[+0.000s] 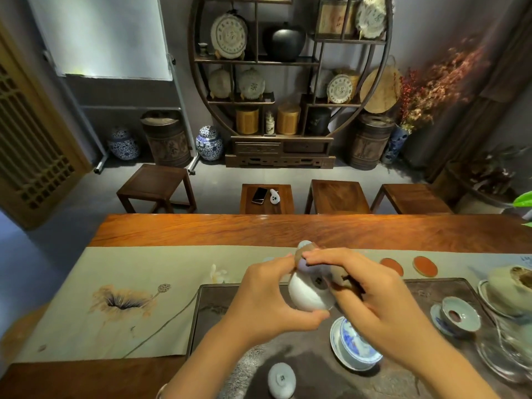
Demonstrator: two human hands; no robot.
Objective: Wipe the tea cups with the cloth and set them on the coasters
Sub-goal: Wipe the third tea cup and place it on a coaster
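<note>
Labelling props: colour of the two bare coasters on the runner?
Orange-red coasters, pale rims; head view.

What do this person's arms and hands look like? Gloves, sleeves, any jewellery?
Both arms are bare as far as the picture shows: no sleeves and no gloves. The left hand and right hand show no rings on the fingers that are visible. At the bottom edge, a thin pale bangle sits on the left forearm. No watch, markings or cables show.

Dim, warm room — a pale screen (100, 36) glows upper left; edges bow, and the glassware at right smears.
</note>
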